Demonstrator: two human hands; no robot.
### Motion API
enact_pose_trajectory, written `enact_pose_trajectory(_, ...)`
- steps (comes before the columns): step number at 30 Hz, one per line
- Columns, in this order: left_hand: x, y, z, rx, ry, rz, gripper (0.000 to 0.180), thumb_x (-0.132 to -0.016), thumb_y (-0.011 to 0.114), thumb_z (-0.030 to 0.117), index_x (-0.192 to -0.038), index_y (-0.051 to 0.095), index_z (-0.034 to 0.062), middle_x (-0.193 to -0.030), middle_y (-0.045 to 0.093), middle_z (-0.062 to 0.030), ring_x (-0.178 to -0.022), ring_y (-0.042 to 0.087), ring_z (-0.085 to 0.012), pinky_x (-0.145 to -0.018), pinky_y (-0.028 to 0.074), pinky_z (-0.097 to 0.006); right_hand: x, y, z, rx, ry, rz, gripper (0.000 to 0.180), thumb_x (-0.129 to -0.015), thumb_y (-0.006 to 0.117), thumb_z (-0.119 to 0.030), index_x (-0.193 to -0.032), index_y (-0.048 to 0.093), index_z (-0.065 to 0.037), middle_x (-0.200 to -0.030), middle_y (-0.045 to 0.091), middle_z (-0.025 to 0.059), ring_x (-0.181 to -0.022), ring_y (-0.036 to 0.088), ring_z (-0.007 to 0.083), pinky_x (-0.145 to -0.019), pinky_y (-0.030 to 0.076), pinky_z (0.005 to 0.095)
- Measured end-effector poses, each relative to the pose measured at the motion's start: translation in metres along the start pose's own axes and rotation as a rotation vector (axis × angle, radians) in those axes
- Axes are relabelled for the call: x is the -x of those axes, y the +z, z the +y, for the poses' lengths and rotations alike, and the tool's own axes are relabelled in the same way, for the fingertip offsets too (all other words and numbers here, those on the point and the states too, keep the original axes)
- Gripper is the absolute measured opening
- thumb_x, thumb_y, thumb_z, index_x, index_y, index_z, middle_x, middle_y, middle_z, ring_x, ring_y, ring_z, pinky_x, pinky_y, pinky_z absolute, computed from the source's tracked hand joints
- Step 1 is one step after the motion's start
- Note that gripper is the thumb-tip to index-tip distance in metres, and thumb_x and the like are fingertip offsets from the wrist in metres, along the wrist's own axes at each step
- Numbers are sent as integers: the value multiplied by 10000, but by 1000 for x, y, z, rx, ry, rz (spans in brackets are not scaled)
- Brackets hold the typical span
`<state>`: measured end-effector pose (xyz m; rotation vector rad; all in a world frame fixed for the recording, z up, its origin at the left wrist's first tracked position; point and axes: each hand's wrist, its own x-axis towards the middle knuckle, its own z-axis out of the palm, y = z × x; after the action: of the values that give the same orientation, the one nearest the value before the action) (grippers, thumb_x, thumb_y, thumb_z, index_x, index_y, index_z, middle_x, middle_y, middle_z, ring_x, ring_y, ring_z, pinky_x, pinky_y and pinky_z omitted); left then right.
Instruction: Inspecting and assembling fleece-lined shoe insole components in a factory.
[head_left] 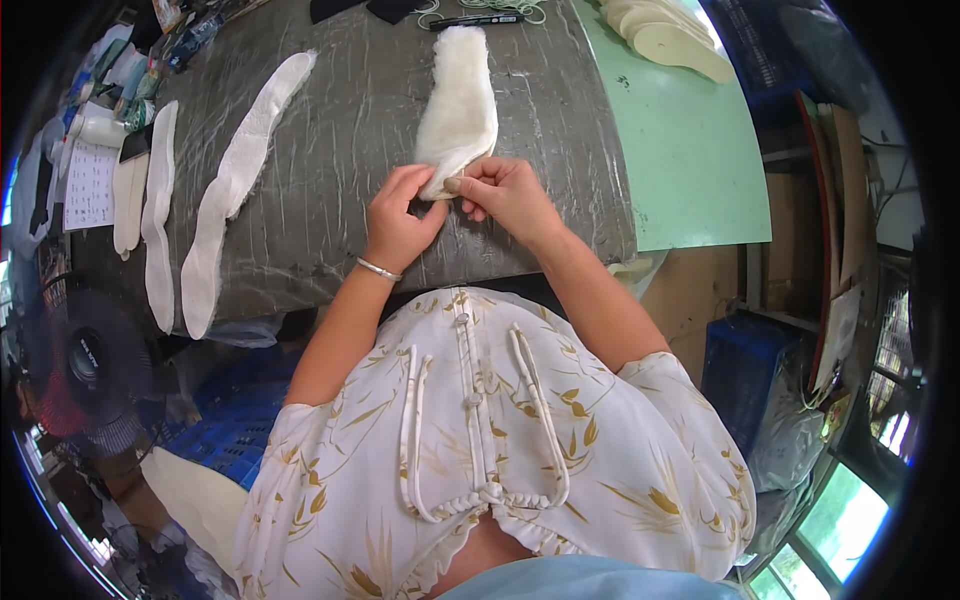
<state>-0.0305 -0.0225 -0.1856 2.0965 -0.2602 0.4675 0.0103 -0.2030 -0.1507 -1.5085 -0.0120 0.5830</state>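
Observation:
A fluffy white fleece piece (457,100), long and insole-shaped, lies lengthwise on the dark table in front of me. Its near end is folded over at the right edge and gathered between my hands. My left hand (402,215) grips that end from the left, thumb below and fingers on top. From the right, my right hand (508,197) pinches the same edge between thumb and finger, its other fingers curled. Whether anything small sits in the pinch is hidden.
Two long white fabric strips (240,180) (158,215) lie to the left, beside pale insole shapes (128,200) and a written sheet (90,185). A black marker (478,20) and cord are at the far edge. Cream insoles (670,45) rest on a green sheet (690,150). A fan (90,360) stands lower left.

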Motion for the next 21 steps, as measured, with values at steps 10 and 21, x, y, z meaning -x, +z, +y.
enact_pose_trajectory(10,-19,-40,-20,474,-517,-440,275,-928,691,253,-1045,627,12,-949,651,-27,-856,620,-104,-742,527,-249,-4,10,-6,687,-626,-141,78,-827,678,-134,-858,701,-66,-777,690,125,-683,654,335,-628,519,393)
enact_pose_trajectory(21,-1,-19,-19,968,-646,-212,138,-989,567,145,-964,619,21,-920,656,-41,-864,653,-118,-797,557,-271,-12,9,13,228,-345,-197,97,-881,677,-93,-855,680,1,-731,653,28,-686,561,89,-637,465,267)
